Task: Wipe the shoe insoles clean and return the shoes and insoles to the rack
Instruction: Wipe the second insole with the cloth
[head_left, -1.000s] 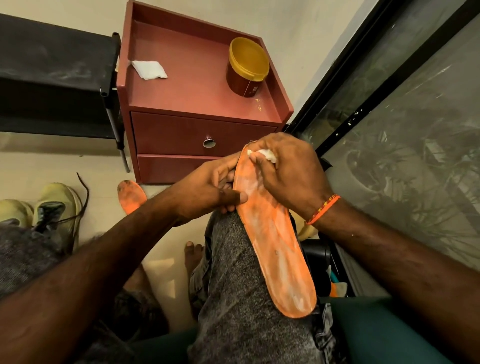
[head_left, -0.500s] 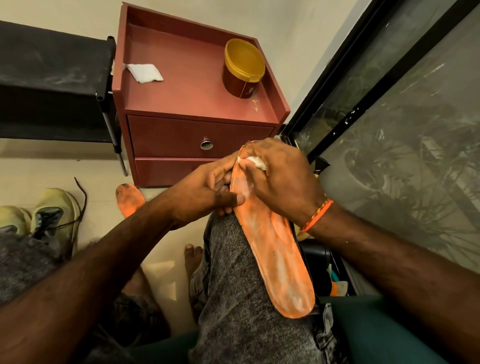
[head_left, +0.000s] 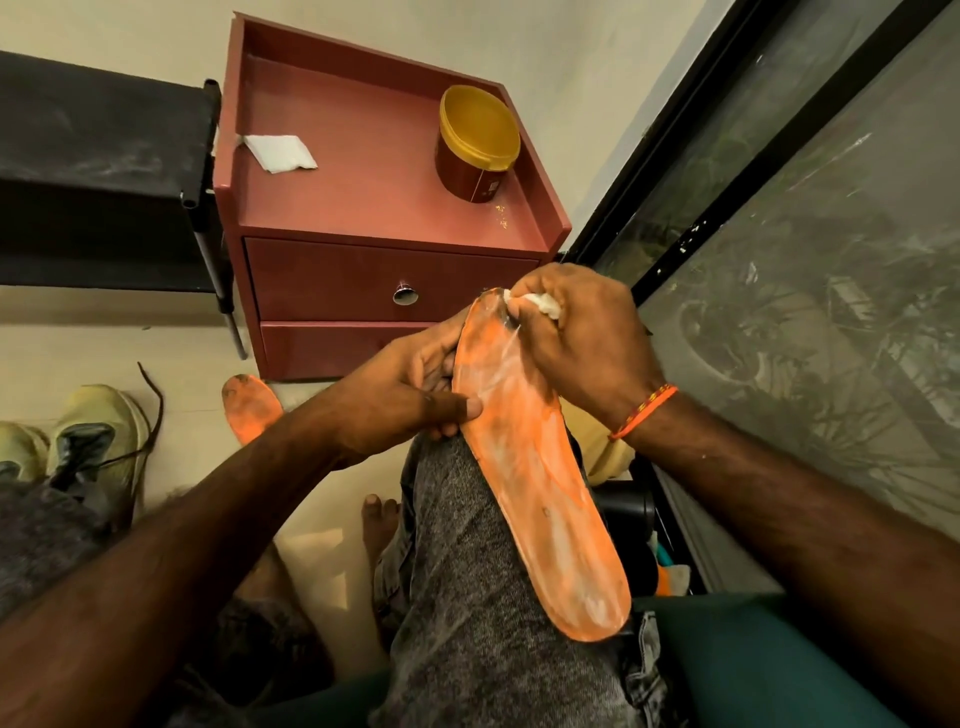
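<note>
Orange insole (head_left: 540, 483) on knee — left hand (head_left: 400, 405) pinches its 9 o'clock edge; right hand (head_left: 576, 338) fingers curl on white wipe (head_left: 543, 304) at 12 o'clock tip

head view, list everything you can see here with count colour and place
insole: 1, orange, on the right knee, held by both hands
second insole: 1, orange, on the floor by the cabinet
tissue wad: 1, white, in the right hand, at the insole's far end
shoes: 2, pale yellow, on the floor at left
cabinet: 1, red, against the wall
jar: 1, dark red with yellow lid, on the cabinet
folded tissue: 1, white, on the cabinet
rack: 1, black, left of the cabinet
left hand: grips the insole's edge
right hand: pinches the tissue wad
</note>
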